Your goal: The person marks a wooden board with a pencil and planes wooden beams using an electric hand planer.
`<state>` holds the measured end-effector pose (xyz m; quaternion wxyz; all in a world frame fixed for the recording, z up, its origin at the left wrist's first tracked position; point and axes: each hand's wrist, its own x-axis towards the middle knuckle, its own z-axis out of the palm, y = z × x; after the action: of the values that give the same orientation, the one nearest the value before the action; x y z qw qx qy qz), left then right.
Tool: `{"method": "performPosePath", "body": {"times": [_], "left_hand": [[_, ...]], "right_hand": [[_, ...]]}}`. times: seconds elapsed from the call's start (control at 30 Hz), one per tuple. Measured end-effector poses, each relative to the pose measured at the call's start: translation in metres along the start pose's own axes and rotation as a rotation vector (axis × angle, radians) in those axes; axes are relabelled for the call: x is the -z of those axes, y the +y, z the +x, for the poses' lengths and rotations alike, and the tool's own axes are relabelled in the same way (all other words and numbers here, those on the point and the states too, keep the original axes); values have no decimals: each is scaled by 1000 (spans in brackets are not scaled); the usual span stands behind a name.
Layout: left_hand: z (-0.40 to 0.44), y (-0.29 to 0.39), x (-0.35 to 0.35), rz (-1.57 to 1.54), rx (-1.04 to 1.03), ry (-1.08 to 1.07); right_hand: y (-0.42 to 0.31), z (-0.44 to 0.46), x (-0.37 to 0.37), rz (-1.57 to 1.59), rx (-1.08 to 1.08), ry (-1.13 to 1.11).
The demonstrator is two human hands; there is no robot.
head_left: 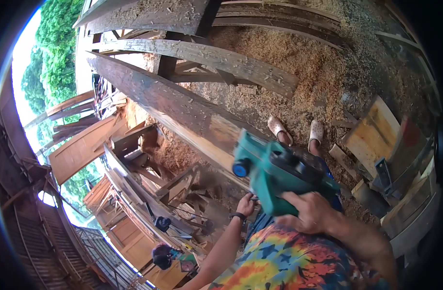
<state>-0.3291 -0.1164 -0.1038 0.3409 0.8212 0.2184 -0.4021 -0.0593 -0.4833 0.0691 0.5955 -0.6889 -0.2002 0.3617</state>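
A teal electric hand planer (279, 174) with a blue knob sits at the near end of a long wooden board (173, 104). My right hand (306, 212) is wrapped around the planer's rear handle. Bare, paler wood shows along part of the board's top and side, while the rest is dark and weathered. Beside the board's near edge is my left hand (248, 205), with a dark band on the wrist. Its fingers are curled together, and whatever they grip is too small to make out. Slight blur covers the planer.
Another plank (207, 55) lies alongside, dusted with shavings. Wood shavings (298, 63) cover the ground around my feet. Offcuts (376, 135) stand at the right. At lower left, another person (166, 256) in a dark cap is near stacked boards and panels (84, 147).
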Motion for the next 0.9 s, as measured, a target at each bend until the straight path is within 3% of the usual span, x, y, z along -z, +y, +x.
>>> {"method": "performPosePath", "body": {"times": [0.03, 0.13, 0.23, 0.33, 0.37, 0.43, 0.47, 0.53, 0.57, 0.6, 0.77, 0.9], "left_hand": [[3, 9, 1, -218, 189, -7], [11, 48, 22, -209, 213, -26], [34, -29, 6, -334, 147, -42], [39, -20, 28, -235, 4, -66], [44, -32, 25, -89, -102, 37], [34, 32, 55, 18, 123, -31], [30, 50, 66, 0, -30, -20], [26, 65, 78, -100, -35, -24], [24, 69, 77, -182, 114, -43], [16, 77, 67, -470, 322, 110], [-8, 55, 50, -545, 302, 108], [-32, 37, 38, -540, 348, 114]], "right_hand": [[3, -7, 0, -14, 11, 13], [-4, -3, -5, -10, 32, 46], [-10, 16, -7, -14, 33, 50], [-21, 51, -7, -8, 41, 49], [-25, 65, -7, -2, 46, 49], [-32, 92, -7, 10, 44, 27], [-36, 105, -8, 6, 42, 11], [-49, 137, -8, 85, -13, -34], [-54, 156, -10, -10, -34, -68], [-61, 176, -12, -19, -46, -90], [-84, 292, -37, 104, -16, -102], [-95, 297, -38, 28, -52, -38]]}}
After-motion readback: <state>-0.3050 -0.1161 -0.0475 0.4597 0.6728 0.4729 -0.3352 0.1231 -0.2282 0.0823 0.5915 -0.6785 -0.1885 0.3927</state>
